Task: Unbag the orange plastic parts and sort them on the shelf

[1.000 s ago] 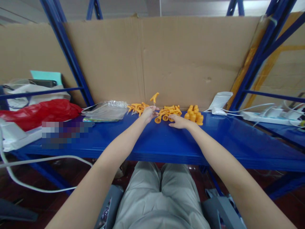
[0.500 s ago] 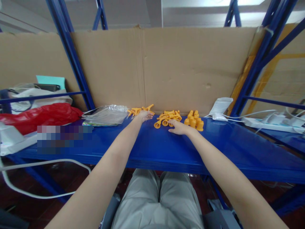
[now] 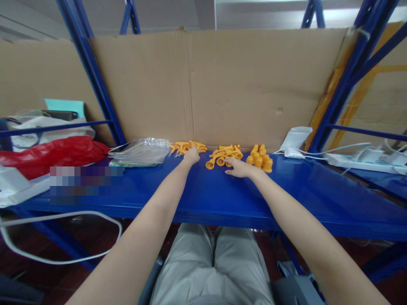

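Observation:
Three heaps of orange plastic parts lie at the back of the blue shelf (image 3: 222,195). My left hand (image 3: 191,155) reaches into the left heap of forked pieces (image 3: 187,146), fingers curled down among them; what they grip is hidden. My right hand (image 3: 240,168) lies flat on the shelf, fingers stretched, its tips at the near edge of the middle heap of trumpet-shaped pieces (image 3: 222,155). The right heap of small caps (image 3: 260,157) stands just beyond my right wrist, untouched.
Clear plastic bags (image 3: 141,150) lie left of the heaps, a red bag (image 3: 54,152) and white packages further left. A white pouch (image 3: 295,137), cables and a power strip (image 3: 359,160) lie right. A cardboard wall (image 3: 222,84) backs the shelf between blue uprights.
My left hand lowered the forked orange piece it held up onto the left heap, opened, and now curls into that heap. My right hand stayed in place.

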Tool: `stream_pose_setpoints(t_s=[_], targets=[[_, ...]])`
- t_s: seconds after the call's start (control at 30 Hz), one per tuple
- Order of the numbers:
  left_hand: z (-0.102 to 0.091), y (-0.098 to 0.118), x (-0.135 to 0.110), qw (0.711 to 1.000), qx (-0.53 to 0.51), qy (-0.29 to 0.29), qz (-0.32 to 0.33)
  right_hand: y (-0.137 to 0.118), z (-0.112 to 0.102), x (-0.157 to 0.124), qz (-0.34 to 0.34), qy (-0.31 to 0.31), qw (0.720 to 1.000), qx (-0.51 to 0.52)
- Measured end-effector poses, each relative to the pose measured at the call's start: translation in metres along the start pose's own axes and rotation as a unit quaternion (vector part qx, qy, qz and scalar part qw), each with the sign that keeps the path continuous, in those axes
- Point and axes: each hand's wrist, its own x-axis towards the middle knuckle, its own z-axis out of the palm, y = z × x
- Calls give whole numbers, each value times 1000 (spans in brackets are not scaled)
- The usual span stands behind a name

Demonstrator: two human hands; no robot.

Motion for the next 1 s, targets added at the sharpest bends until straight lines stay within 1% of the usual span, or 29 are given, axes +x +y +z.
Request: stream_pose_setpoints(t_s=[0.07,0.13,0.17,0.2,0.27,0.33,0.4,0.47,0.53,0.63,0.73,0.8,0.87,0.93,1.0], targets=[[2,2,-5,993,101,21,64,-4,-2,-1,16,-6,1000,5],[5,7,-11,971,204,27,121,-7,-4,-2,30,-12,999,5],[7,10,-13,960,239,26,143,-8,-4,-2,33,-14,999,3],[9,13,-15,954,251,24,160,-8,-5,-2,33,-15,999,1],[13,21,-17,954,236,19,184,-7,-5,-2,25,-13,1000,-6],[15,27,-18,963,206,-17,175,-6,-4,-2,10,-9,1000,-10],[17,29,-21,969,194,-88,121,-4,-3,-2,4,-9,1000,-16],[19,27,-28,970,176,-156,68,-2,-2,0,7,-11,1000,-23],[20,22,-37,972,133,-183,56,1,0,1,8,-10,1000,-28],[18,17,-51,979,99,-168,65,4,1,2,0,-7,1000,-28],[14,19,-59,985,106,-125,56,1,-1,1,-1,-10,999,-33],[12,23,-62,988,108,-94,63,-5,-5,-1,18,-5,999,-42],[11,28,-64,989,99,-73,82,-12,-9,-4,51,20,997,-54],[12,32,-66,990,72,-64,104,-19,-11,-5,72,63,994,-54],[15,34,-68,990,33,-64,117,-23,-11,-5,54,98,993,-24]])
